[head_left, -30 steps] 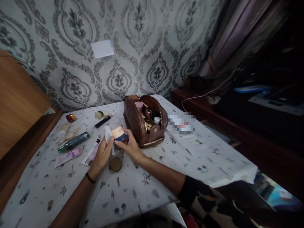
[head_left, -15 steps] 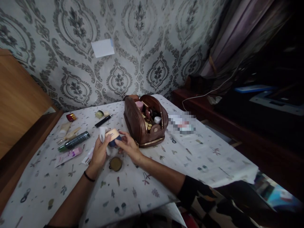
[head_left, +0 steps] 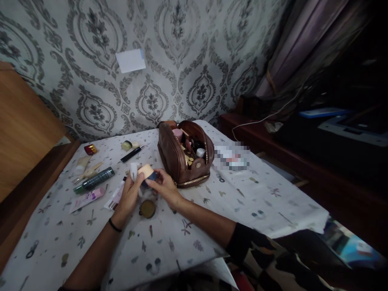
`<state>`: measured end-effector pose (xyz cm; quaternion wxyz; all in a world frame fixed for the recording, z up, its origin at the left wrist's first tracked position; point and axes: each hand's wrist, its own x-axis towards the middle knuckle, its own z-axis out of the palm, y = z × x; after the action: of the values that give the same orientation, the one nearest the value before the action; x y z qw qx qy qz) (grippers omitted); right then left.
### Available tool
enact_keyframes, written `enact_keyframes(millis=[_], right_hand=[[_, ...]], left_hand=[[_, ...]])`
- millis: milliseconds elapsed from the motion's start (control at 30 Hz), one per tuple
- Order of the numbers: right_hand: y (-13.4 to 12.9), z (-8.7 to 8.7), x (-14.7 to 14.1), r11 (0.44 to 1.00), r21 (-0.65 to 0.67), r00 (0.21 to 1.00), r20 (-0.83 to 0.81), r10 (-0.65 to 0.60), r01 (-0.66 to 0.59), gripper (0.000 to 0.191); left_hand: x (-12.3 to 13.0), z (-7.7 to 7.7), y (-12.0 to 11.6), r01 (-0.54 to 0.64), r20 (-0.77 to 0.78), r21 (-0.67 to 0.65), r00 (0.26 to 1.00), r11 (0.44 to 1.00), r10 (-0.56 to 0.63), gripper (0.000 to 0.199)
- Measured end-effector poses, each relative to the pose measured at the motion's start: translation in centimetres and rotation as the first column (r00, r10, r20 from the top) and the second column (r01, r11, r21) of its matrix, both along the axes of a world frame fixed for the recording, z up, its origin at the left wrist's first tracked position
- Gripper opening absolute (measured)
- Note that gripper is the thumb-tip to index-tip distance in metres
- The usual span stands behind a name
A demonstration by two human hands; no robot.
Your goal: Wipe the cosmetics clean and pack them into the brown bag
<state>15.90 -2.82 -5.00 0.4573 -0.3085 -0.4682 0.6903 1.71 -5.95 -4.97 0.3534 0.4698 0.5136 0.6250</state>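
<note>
Between my two hands, just above the table, is a cosmetic jar (head_left: 146, 171) with a peach upper part and a dark blue lower part. My left hand (head_left: 131, 193) is closed on the jar's left side and also holds a white wipe (head_left: 134, 173) against it. My right hand (head_left: 165, 188) grips the blue part from the right with thumb and fingers. Below the hands lies a round gold-brown compact (head_left: 147, 209). Right beside my right hand stands a brown leather toiletry bag (head_left: 171, 155), unzipped, with cosmetics inside, among them a white-lidded jar (head_left: 200, 152).
To the left lie a pink tube (head_left: 87, 200), a dark green bottle (head_left: 95, 180), a beige tube (head_left: 81, 165), brushes, a red-and-gold item (head_left: 90, 149) and a black pen-like stick (head_left: 132, 154). A blurred-out item (head_left: 233, 157) rests right of the bag. A wooden panel (head_left: 27, 133) borders the left.
The jar has turned in my hands and shifted slightly right and up, with my left hand and the wipe moving along. The things on the table stay put.
</note>
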Motion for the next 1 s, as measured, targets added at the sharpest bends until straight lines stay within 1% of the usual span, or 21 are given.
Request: enact_keyframes(millis=[67,133,200,267,333,400,433,500,567,667,800,867,933,1000], right_hand=[[-0.1,-0.1,-0.1,0.999,0.035,1.000,0.020,0.000,-0.001,0.061],[-0.2,-0.1,-0.1,0.999,0.023,1.000,0.011,0.021,-0.021,0.064],[-0.2,-0.2,-0.2,0.999,-0.030,0.998,-0.043,0.042,-0.043,0.062],[-0.1,-0.2,-0.3,0.986,-0.140,0.990,-0.114,0.078,-0.094,0.056],[0.2,-0.3,-0.3,0.937,-0.287,0.972,-0.181,0.150,-0.198,0.053],[0.5,-0.2,-0.3,0.860,-0.400,0.940,-0.249,0.232,-0.318,0.053],[0.7,-0.2,-0.3,0.823,-0.433,0.923,-0.283,0.262,-0.367,0.054],[0.8,-0.2,-0.2,0.772,-0.469,0.894,-0.343,0.288,-0.428,0.055],[0.8,-0.1,-0.2,0.752,-0.488,0.884,-0.376,0.278,-0.444,0.054],[0.8,0.1,-0.2,0.763,-0.487,0.886,-0.396,0.239,-0.424,0.052],[0.7,0.3,-0.1,0.797,-0.494,0.906,-0.396,0.149,-0.347,0.046],[0.6,0.3,-0.1,0.820,-0.486,0.914,-0.390,0.107,-0.303,0.040],[0.6,0.3,-0.1,0.842,-0.461,0.918,-0.385,0.092,-0.278,0.037],[0.5,0.2,-0.1,0.863,-0.432,0.919,-0.383,0.088,-0.262,0.036]], left_hand=[[0.3,0.4,0.0,-0.011,0.032,-0.018,0.999,1.000,0.011,0.043],[0.5,0.6,0.0,-0.023,0.065,-0.034,0.998,0.999,0.025,0.045],[0.4,0.6,0.0,-0.028,0.065,-0.038,0.997,0.999,0.030,0.045],[0.4,0.4,-0.1,-0.035,0.028,-0.031,0.999,0.999,0.036,0.043],[0.5,0.4,-0.3,-0.041,-0.038,-0.020,0.998,0.999,0.040,0.043],[0.7,0.5,-0.6,-0.018,-0.122,-0.017,0.992,1.000,0.016,0.044],[0.8,0.6,-0.8,0.005,-0.164,-0.022,0.986,1.000,-0.009,0.045],[1.0,0.9,-1.0,0.053,-0.231,-0.032,0.971,0.998,-0.059,0.047],[1.1,1.1,-1.2,0.082,-0.279,-0.038,0.956,0.996,-0.090,0.048],[1.0,1.0,-1.3,0.074,-0.296,-0.051,0.951,0.996,-0.086,0.048],[0.8,0.7,-1.1,0.022,-0.262,-0.059,0.964,0.998,-0.037,0.055],[0.7,0.8,-1.0,0.051,-0.265,-0.036,0.962,0.998,-0.059,0.055],[0.7,1.0,-0.9,0.082,-0.281,-0.012,0.956,0.997,-0.082,0.055],[0.7,1.2,-0.8,0.088,-0.290,-0.003,0.953,0.996,-0.085,0.056]])
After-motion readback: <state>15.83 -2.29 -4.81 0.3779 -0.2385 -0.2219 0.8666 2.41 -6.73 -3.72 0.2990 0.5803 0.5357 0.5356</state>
